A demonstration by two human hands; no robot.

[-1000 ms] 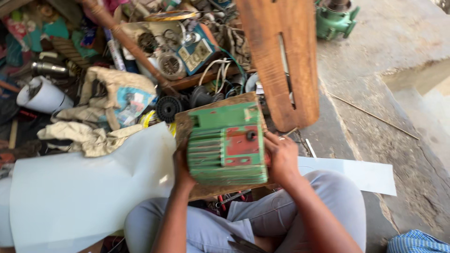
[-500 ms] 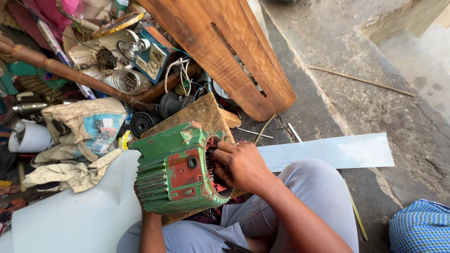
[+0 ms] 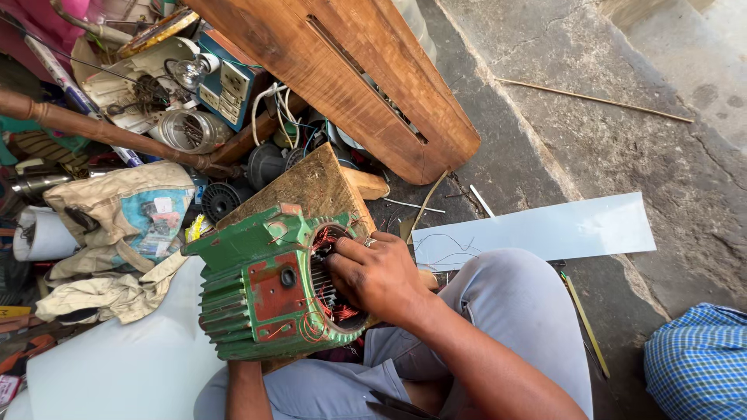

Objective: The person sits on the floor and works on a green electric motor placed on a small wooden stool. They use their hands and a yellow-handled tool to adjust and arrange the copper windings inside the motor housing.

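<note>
1. My right hand [image 3: 379, 274] is at the open end of the green motor housing [image 3: 261, 288], fingers curled and pushed in among the copper windings [image 3: 325, 243]. They press on the wire, though I cannot tell whether a strand is actually pinched between them.
2. There is a ring on one finger of that hand, just at the rim of the opening.
3. My left hand is hidden under the housing; only the forearm [image 3: 247, 389] shows, coming up from below. How that hand is shaped or what it grips I cannot tell.
4. The housing sits tipped on its side above my lap, ribbed fins facing left, a worn red patch on its flank, loose copper strands trailing over the lower rim.
5. Right behind it is a rough wooden block [image 3: 311, 190], touching the top edge of the housing.
6. My knees in grey trousers [image 3: 513, 327] fill the bottom of the view.
7. A long white strip [image 3: 545, 229] lies on the stone ground just past my right knee, with thin wires across it.
8. A big wooden board [image 3: 350, 70] with a slot cut through it leans over the clutter at the top.
9. To the left: a crumpled cloth bag [image 3: 117, 210], a white sheet [image 3: 117, 365] under it, a clear jar [image 3: 191, 131] of small parts, and a blue box [image 3: 229, 82] with sockets.
10. Blue checked cloth [image 3: 696, 362] sits at the bottom right corner.
</note>
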